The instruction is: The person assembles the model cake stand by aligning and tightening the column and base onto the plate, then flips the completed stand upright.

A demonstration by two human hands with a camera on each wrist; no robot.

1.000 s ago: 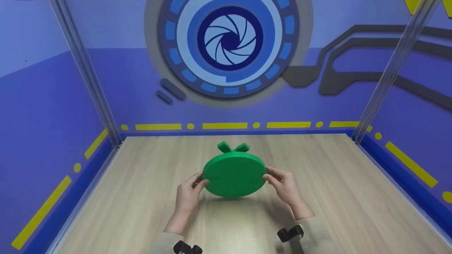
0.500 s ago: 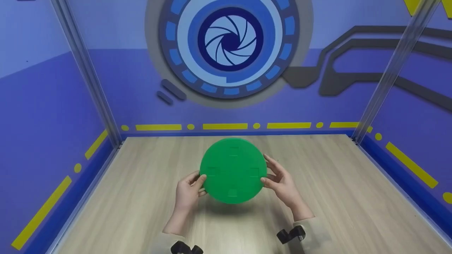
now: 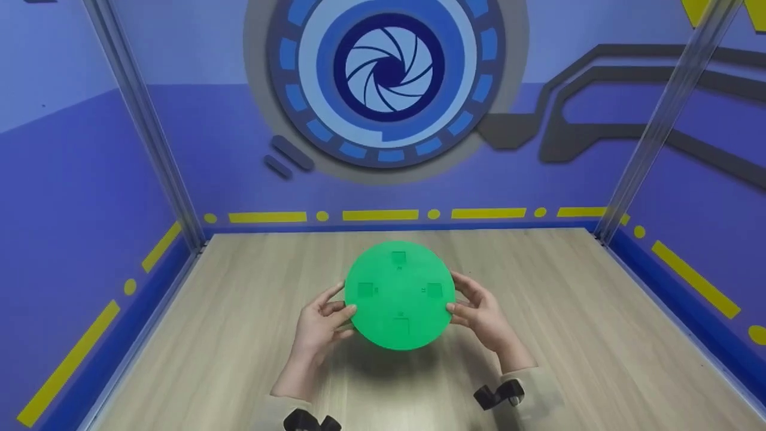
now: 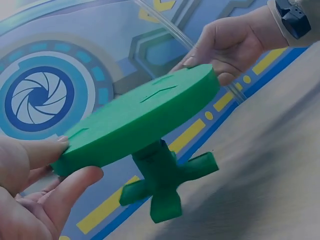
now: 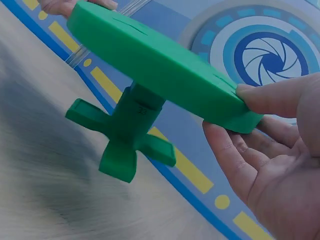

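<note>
Between both hands is a green round disc (image 3: pixel 400 299), its flat face turned up toward the head camera. Four-sided shallow recesses with small marks dot that face. Under the disc, a green post with splayed feet (image 4: pixel 162 180) hangs down in both wrist views; the head view hides it. My left hand (image 3: pixel 323 320) pinches the disc's left rim, thumb on top and fingers beneath. On the opposite rim my right hand (image 3: pixel 482 311) grips the same way. The feet (image 5: pixel 120 135) look clear of the table, with a shadow below.
A pale wood-grain table (image 3: pixel 239 335) lies under the hands. Blue printed walls (image 3: pixel 209 149) with yellow dashes close off the back and both sides. Clear corner posts (image 3: pixel 143 126) stand at the rear. Each wrist wears a black strap mount (image 3: pixel 499 394).
The disc has tipped from a steep tilt, with its feet showing behind the top edge, to facing up toward the head camera. The feet are now hidden there. Both hands keep their hold.
</note>
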